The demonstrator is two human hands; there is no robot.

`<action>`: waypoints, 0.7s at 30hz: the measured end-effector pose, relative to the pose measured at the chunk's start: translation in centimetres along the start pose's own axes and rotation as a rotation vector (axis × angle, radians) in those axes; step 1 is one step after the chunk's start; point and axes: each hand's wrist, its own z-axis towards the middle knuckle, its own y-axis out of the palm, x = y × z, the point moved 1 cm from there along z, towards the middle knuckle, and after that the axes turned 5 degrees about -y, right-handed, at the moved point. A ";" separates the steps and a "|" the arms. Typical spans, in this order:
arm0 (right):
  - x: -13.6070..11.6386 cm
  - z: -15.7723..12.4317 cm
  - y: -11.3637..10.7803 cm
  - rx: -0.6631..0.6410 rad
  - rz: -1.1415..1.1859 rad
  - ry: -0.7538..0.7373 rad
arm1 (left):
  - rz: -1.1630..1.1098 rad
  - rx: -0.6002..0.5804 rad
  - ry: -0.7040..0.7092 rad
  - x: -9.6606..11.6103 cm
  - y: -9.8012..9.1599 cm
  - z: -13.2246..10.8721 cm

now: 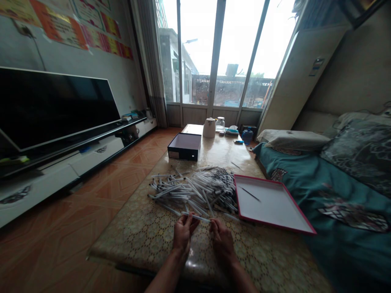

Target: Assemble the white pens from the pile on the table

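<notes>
Crosswise, a pen refill [197, 217] runs from left hand [183, 232] to right hand [222, 244]

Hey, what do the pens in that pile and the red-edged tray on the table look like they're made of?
The pens look like clear, glossy plastic: light glints along their barrels, and dark tips or ink show at their ends. The tray looks like smooth, matte white card with a pink-red rim, though it could be coated plastic.
</notes>
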 end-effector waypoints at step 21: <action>0.3 -0.3 -0.2 0.045 0.181 0.050 | -0.015 0.029 0.015 0.0 0.0 -0.2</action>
